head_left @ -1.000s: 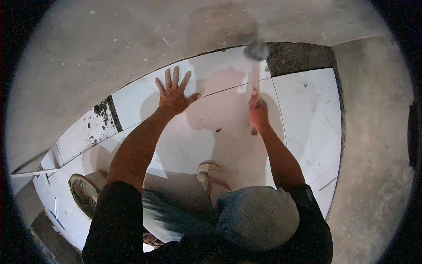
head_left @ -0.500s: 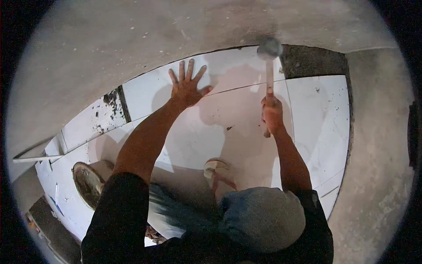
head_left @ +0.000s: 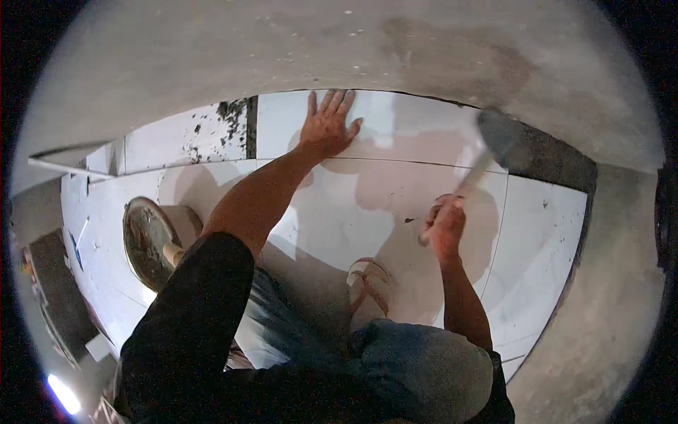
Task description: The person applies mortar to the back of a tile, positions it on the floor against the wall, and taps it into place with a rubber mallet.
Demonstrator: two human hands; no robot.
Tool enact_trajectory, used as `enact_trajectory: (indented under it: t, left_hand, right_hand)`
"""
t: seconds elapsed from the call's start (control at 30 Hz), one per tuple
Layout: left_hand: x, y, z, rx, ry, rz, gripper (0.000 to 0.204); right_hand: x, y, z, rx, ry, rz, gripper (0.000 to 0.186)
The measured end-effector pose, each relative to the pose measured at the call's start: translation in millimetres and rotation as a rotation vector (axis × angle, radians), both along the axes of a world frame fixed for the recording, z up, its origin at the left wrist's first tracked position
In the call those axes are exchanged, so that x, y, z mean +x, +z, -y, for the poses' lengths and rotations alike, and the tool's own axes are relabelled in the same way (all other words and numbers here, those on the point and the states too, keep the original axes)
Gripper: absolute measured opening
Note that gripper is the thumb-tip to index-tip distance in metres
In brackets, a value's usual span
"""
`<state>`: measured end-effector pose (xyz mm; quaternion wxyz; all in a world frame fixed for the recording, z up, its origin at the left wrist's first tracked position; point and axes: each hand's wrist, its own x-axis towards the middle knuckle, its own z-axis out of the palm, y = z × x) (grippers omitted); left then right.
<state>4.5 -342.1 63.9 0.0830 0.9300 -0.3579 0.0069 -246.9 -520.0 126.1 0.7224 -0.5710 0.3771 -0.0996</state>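
Note:
My left hand (head_left: 329, 126) lies with fingers apart on a white tile (head_left: 424, 116) of the row along the wall, its fingertips close to the wall edge. In my right hand (head_left: 445, 222) is the handle of a mallet (head_left: 498, 136), its dark grey head blurred by motion. That head is over the tile's right end, where a bare dark strip of floor bed (head_left: 554, 157) begins. Whether the head touches the tile, I cannot tell.
To the left stands a bucket (head_left: 129, 244) holding a tool with a pale handle. Dark crumbs cover part of another tile (head_left: 205, 134). A thin metal frame (head_left: 67, 166) rests at far left. My sandalled foot (head_left: 369, 291) is on the tiled floor; walls stand ahead and right.
The view has shifted and turned. My left hand has slid nearer the wall edge on the same tile. The mallet, upright before, is now tilted to the right.

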Motion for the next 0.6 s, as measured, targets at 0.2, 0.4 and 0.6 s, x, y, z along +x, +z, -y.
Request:
enact_trajectory:
  t: [0.2,0.4,0.6]
  left_hand:
    - [0,-6,1,-0.052,0.062,-0.054,0.056]
    - [-4,-3,10,-0.071,0.095,-0.081,0.055]
    - [-5,3,4,-0.009,0.097,-0.132,0.054]
  right_hand:
    - [16,15,-38,-0.419,0.263,-0.202,0.049]
    - [15,-5,-24,-0.28,0.481,-0.377,0.046]
    - [12,-8,-40,-0.427,0.262,-0.01,0.036]
